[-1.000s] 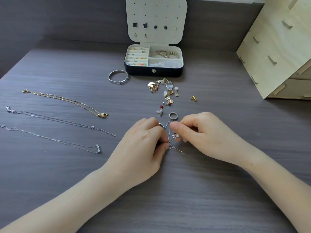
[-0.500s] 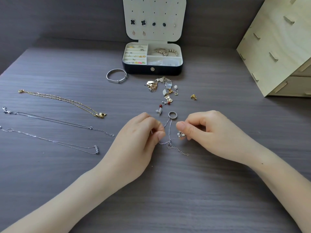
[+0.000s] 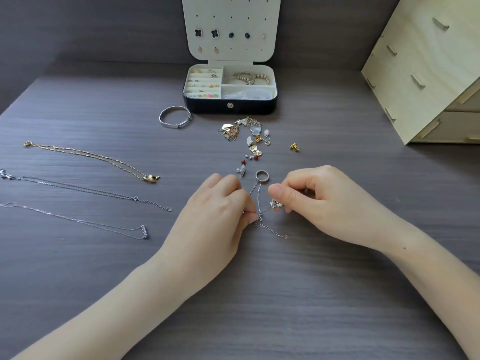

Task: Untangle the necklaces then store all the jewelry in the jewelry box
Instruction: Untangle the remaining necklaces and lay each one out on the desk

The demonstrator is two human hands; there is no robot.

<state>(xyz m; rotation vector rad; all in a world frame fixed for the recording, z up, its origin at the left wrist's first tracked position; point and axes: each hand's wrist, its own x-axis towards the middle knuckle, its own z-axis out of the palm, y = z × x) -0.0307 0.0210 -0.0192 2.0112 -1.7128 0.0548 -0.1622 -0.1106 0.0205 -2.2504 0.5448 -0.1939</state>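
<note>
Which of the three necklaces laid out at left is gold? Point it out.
The farthest necklace, by the bangle; the middle necklace and nearest necklace are silver.

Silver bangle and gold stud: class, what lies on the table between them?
Head view: a heap of loose charms and earrings lies between bangle and stud.

Both hands (image 3: 211, 214) (image 3: 322, 201) on silver necklace (image 3: 271, 230)

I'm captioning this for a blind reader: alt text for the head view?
A left hand and right hand pinch a silver necklace looped through a ring on a table. Three necklaces lie at left; an open jewelry box stands behind loose jewelry.
</note>
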